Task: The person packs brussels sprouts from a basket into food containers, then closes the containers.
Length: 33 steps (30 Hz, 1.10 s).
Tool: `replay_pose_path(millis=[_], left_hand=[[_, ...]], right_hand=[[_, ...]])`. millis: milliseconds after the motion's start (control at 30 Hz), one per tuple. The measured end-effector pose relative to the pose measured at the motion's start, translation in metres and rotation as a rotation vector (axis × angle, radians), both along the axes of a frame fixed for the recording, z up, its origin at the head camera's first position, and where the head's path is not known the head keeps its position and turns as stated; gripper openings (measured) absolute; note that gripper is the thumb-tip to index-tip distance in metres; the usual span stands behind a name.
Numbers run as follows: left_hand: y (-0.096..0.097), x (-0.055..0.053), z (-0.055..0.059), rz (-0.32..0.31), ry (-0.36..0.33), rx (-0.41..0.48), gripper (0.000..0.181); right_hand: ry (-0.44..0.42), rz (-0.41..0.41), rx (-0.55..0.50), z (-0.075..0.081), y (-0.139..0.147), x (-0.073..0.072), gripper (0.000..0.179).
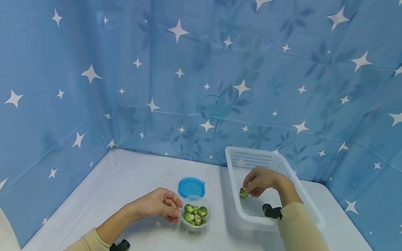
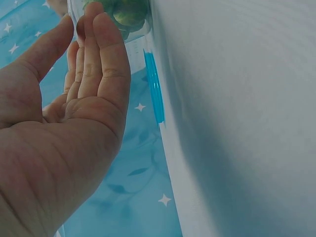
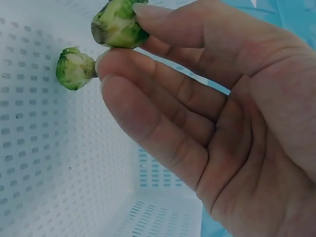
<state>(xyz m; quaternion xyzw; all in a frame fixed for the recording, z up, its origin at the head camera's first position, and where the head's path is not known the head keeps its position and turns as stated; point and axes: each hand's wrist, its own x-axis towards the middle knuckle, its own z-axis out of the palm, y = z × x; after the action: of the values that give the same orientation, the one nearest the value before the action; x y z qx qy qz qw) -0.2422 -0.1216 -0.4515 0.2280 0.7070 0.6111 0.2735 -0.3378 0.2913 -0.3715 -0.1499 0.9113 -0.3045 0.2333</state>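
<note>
In the head view my right hand (image 1: 263, 181) is inside the white basket (image 1: 231, 183). Its thumb and fingers pinch a Brussels sprout (image 3: 118, 24), seen closely in the right wrist view. A second Brussels sprout (image 3: 74, 69) lies on the basket floor just beyond the fingertips. My left hand (image 1: 160, 204) is at the left side of a small clear tub (image 1: 194, 229), fingers loosely extended beside its wall. Whether the fingertips touch the tub cannot be told. Several Brussels sprouts (image 1: 195, 215) fill the tub.
Behind the tub a blue lid (image 1: 192, 187) lies flat on the white table (image 1: 157, 245). The basket's raised rim surrounds the right hand. A blue curtain (image 1: 201, 59) with white stars hangs along the table's back and sides.
</note>
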Motion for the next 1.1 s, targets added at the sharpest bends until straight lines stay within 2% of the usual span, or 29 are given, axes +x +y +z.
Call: replay_pose_path(millis=[333, 500, 767, 967, 1100], left_hand=[[0.001, 0.002, 0.000, 0.012, -0.001, 0.000, 0.034], [0.002, 0.003, 0.000, 0.027, 0.002, -0.005, 0.034], [0.002, 0.002, -0.001, 0.026, 0.000, -0.002, 0.034], [0.002, 0.001, -0.002, 0.026, -0.002, -0.001, 0.034], [0.001, 0.002, -0.002, 0.028, -0.004, 0.000, 0.035]], right_hand=[[0.040, 0.025, -0.160, 0.009, 0.010, 0.002, 0.020], [0.061, 0.071, -0.224, 0.019, 0.007, 0.002, 0.021], [0.118, 0.207, -0.250, 0.037, -0.018, 0.011, 0.021], [0.149, 0.260, -0.236, 0.048, -0.042, 0.023, 0.019], [0.181, 0.290, -0.222, 0.050, -0.055, 0.030, 0.016]])
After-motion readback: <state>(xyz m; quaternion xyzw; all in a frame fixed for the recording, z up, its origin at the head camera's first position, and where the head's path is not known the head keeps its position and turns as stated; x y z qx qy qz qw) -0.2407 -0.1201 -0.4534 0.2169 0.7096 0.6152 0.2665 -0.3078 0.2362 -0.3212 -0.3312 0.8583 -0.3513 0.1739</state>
